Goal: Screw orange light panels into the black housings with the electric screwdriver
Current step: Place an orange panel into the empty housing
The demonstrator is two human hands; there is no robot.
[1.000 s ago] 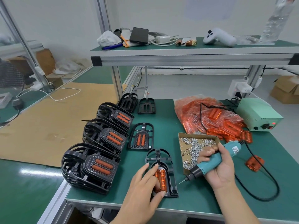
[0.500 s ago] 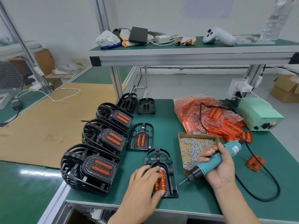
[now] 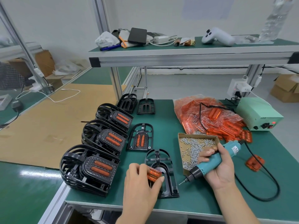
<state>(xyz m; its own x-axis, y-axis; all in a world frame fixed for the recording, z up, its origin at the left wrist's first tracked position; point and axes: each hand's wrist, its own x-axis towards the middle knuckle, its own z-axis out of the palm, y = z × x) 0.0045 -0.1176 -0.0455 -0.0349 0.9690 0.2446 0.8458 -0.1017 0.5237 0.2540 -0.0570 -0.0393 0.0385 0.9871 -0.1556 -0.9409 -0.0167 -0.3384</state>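
Note:
A black housing [image 3: 169, 178] lies flat near the table's front edge. My left hand [image 3: 142, 183] grips an orange light panel [image 3: 154, 174] and holds it tilted over the housing's middle. My right hand [image 3: 218, 165] holds the teal electric screwdriver [image 3: 210, 164], bit pointing down-left, just right of the housing and clear of it. A cardboard tray of screws [image 3: 194, 144] sits behind the screwdriver. Another housing with an orange panel in it [image 3: 141, 137] lies further back.
Three stacks of finished housings [image 3: 92, 167] line the left side. Two bare housings [image 3: 146, 106] lie at the back. A bag of orange panels [image 3: 208, 117], a green power supply [image 3: 257, 113], a loose panel [image 3: 254, 163] and the screwdriver's black cable [image 3: 265, 188] fill the right.
My left hand has lifted the orange panel off the housing's recess and turned it, shifting slightly left. The right hand and screwdriver stay in place.

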